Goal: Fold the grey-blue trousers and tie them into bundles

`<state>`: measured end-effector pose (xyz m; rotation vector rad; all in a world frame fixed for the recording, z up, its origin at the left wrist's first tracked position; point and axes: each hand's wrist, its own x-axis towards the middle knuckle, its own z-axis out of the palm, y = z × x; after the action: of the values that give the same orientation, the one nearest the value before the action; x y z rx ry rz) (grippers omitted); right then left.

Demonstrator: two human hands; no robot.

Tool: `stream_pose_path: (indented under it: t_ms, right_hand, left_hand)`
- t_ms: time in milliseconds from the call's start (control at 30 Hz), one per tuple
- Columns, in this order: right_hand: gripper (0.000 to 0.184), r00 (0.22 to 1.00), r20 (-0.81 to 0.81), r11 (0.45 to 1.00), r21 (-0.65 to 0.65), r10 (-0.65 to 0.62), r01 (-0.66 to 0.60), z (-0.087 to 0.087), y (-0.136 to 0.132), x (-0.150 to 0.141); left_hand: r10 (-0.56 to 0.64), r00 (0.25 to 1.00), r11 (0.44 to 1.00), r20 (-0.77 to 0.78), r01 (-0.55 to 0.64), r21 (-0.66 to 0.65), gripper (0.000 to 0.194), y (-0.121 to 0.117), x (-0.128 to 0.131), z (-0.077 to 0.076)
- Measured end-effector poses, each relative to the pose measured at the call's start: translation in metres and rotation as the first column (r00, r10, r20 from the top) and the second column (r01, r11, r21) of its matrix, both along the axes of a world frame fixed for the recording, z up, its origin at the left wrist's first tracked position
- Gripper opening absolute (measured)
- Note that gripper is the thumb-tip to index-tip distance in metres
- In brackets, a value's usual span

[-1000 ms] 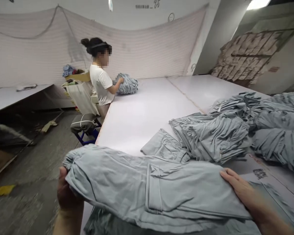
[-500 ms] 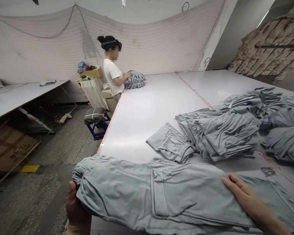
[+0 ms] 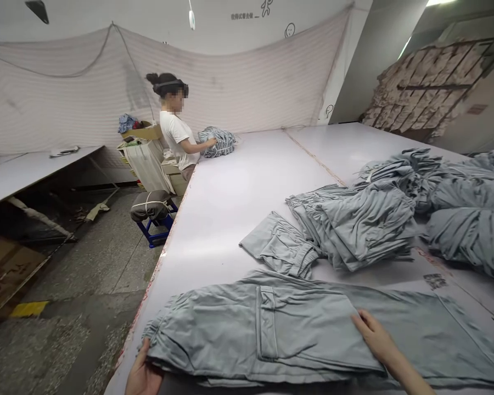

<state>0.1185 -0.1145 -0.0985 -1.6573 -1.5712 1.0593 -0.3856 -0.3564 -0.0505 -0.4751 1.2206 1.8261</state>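
At the near side of the counter (image 3: 214,219), the folded garment (image 3: 308,323) has dropped lower, so seemingly almost laid flat. Left hand (image 3: 143,374): fingers gripping its gathered end. Right hand (image 3: 374,337): fingers on the opposite end (pinching or pressing, cannot tell).

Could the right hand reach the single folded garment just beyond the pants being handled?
Probably yes: the single folded garment looks mostly uncovered, just beyond the pants. The right hand would likely need to leave the pants first.
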Motion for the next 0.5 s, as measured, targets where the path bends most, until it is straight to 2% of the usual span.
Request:
stream_pose_path:
  t_ms: [67,133,200,267,333,500]
  right_hand:
    - [0.035,1.0,0.01,1.0,-0.007,-0.014,0.014,0.008,0.005,0.011]
    - [0.034,0.999,0.047,1.0,-0.014,-0.017,0.018,0.016,0.011,0.024]
    - [0.034,0.995,0.098,1.0,-0.022,-0.004,0.006,0.017,0.018,0.034]
    - [0.033,0.989,0.147,1.0,-0.023,0.013,-0.009,0.01,0.021,0.04]
    - [0.032,0.984,0.18,1.0,-0.026,0.021,-0.017,-0.004,0.02,0.042]
    - [0.032,0.966,0.258,1.0,-0.002,0.011,-0.011,-0.04,0.013,0.037]
  left_hand:
    - [-0.001,1.0,1.0,-0.026,0.001,-0.002,0.055,-0.008,-0.005,-0.002]
    - [-0.078,0.995,0.997,-0.058,0.076,-0.033,0.052,-0.012,-0.01,-0.006]
    - [-0.176,0.978,0.979,-0.112,0.162,-0.124,0.055,-0.013,-0.012,-0.013]
    - [-0.243,0.954,0.954,-0.178,0.201,-0.224,0.06,-0.011,-0.011,-0.019]
    - [-0.248,0.939,0.944,-0.238,0.179,-0.276,0.057,-0.008,-0.01,-0.025]
    - [-0.172,0.948,0.96,-0.269,0.1,-0.262,0.038,-0.009,-0.014,-0.031]
